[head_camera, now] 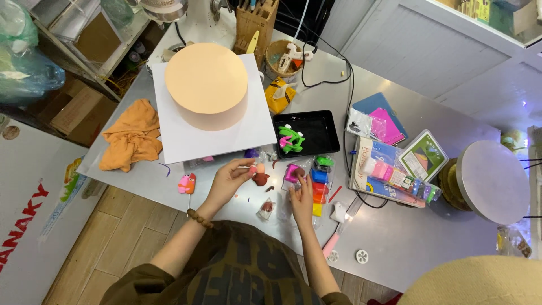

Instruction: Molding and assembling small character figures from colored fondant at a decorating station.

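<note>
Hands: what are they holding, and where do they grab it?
The left hand pinches a small peach clay ball at its fingertips. The right hand touches a pink clay block with its fingertips; whether it grips it cannot be told.

Right of the black tray point(307, 133) lie a blue book-shaped box point(377, 172) and, beyond it, a clear flat case with a green-and-white label point(423, 155). A small yellow packet point(280, 95) sits just above the tray. Far left, a white panel carries red lettering point(22, 229).

top: olive-brown, dark print | sleeves: pushed up | left wrist: brown bead bracelet point(200, 218)
</note>
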